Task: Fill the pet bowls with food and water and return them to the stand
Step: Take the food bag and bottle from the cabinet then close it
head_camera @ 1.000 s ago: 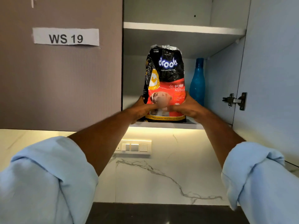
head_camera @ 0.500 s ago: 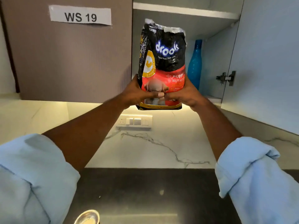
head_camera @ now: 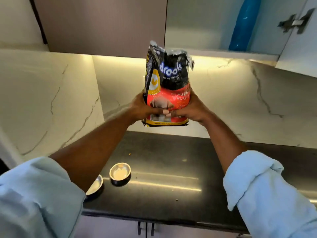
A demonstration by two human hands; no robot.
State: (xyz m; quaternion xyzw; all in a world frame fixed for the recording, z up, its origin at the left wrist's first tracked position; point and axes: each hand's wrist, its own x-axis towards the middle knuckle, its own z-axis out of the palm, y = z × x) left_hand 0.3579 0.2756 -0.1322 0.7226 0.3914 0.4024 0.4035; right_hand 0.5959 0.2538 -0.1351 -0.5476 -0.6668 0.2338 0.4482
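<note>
Both hands clasp the upright food bag [head_camera: 169, 78] near its base: left hand [head_camera: 143, 109], right hand [head_camera: 193, 109]. Full-view bowl [head_camera: 120, 172] and half-hidden bowl [head_camera: 96, 185] sit below-left of bag, left hand nearer.

A bag of dog food [head_camera: 169, 86] is held upright in the air. Its lower left side is gripped by the left hand [head_camera: 142, 109] and its lower right side by the right hand [head_camera: 193, 109]. Under the bag, the black tabletop [head_camera: 188, 160] is seen. Below and left of the bag, a shiny bowl [head_camera: 120, 172] and a second bowl [head_camera: 95, 187] are set side by side. Above and right of the bag, a blue bottle [head_camera: 243, 24] is kept.
</note>
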